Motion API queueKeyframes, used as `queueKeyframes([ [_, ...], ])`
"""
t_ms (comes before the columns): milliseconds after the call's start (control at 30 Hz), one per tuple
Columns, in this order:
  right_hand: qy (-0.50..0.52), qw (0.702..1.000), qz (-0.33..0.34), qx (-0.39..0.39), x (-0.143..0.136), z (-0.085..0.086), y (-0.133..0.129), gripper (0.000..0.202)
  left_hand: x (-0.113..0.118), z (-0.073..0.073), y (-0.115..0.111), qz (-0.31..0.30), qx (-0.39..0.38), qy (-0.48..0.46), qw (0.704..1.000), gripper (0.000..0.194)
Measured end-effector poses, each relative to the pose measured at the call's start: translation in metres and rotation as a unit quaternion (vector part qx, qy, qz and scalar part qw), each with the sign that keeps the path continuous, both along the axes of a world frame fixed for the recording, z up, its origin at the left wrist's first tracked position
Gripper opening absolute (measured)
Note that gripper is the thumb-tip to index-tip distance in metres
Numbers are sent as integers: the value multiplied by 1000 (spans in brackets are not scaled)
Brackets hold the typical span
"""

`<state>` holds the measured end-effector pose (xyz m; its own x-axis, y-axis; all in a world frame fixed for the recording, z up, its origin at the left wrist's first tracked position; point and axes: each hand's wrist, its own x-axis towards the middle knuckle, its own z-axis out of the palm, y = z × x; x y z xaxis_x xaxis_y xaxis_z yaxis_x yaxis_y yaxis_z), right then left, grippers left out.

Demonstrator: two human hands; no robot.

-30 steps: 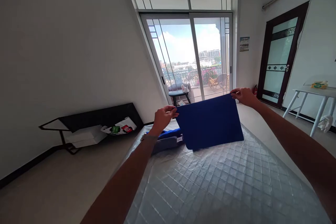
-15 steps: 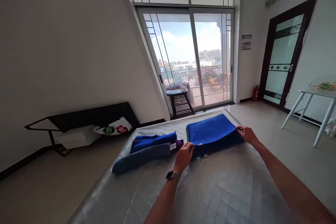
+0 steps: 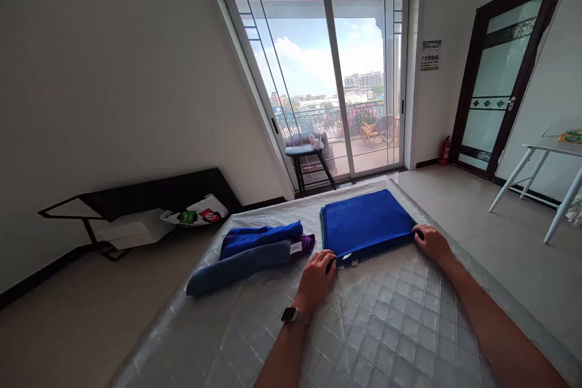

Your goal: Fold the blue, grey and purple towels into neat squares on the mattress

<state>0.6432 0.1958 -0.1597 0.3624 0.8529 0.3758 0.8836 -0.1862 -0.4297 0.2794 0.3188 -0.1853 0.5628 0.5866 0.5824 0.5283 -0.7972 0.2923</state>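
A folded blue cloth (image 3: pixel 368 221), with green edging and small white tags on its near edge, lies flat on a plastic-wrapped mattress (image 3: pixel 382 309). My left hand (image 3: pixel 317 279), a watch on its wrist, has its fingers curled closed on the near left corner. At the near right corner my right hand (image 3: pixel 433 244) grips the cloth between thumb and fingers. To the left lie rolled cloths: a grey-blue roll (image 3: pixel 240 268) with a white label in front, a blue one (image 3: pixel 261 236) behind it, and a purple end (image 3: pixel 308 244) poking out.
Beyond the mattress a dark stool (image 3: pixel 304 151) stands before a sliding glass door (image 3: pixel 334 85). On the left floor are a black-framed piece of furniture (image 3: pixel 150 194), a white box (image 3: pixel 136 229) and a printed white bag (image 3: pixel 200 212). A white stool (image 3: pixel 552 147) stands at right.
The near edge of the blue cloth, raised before, has come down onto the mattress with both hands still at its corners. The view has tilted slightly downward.
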Motion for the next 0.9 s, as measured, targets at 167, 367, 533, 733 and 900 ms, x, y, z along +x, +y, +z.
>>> queueKeyframes([
  [167, -26, 996, -9, -86, -9, 14, -3, 29, 1, 4, -7, 19, 21, 64, 998, 29],
  [367, -61, 991, 42, -114, -4, 17, -5, 45, 7, 5, -7, 62, 61, 145, 986, 30],
  [533, -111, 986, 45, -118, -2, 12, -5, 43, 14, 4, -7, 77, 103, 184, 974, 28],
  [733, -140, 984, 19, -107, -2, 8, -1, 42, 19, 1, -6, 87, 111, 191, 971, 29],
  [900, -140, 984, 21, -106, -4, 11, -1, 40, 19, 10, -10, 83, 111, 193, 971, 30],
])
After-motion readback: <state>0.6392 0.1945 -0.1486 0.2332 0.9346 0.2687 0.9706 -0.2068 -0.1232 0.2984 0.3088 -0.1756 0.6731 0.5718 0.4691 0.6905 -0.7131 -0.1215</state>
